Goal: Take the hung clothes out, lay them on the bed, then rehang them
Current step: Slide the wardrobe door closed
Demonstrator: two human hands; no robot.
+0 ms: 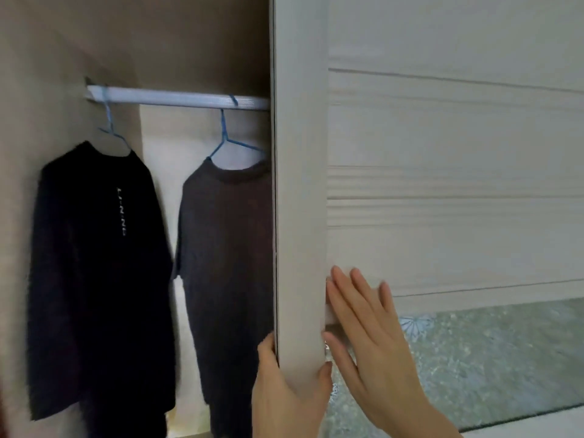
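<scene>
Two dark shirts hang inside the wardrobe on blue hangers from a white rail [177, 98]. A black shirt [94, 263] with small white lettering is on the left. A dark brown-grey shirt [224, 263] hangs to its right, partly hidden by the door. My left hand [284, 393] grips the edge of the white sliding door [300, 184], fingers behind it and thumb in front. With its fingers straight, my right hand [369, 339] presses flat on the door's face beside the edge.
The door panel [458, 153] fills the right half of the view, with a frosted patterned glass pane [489, 358] in its lower part. The wardrobe's beige side wall [31, 105] stands at the left.
</scene>
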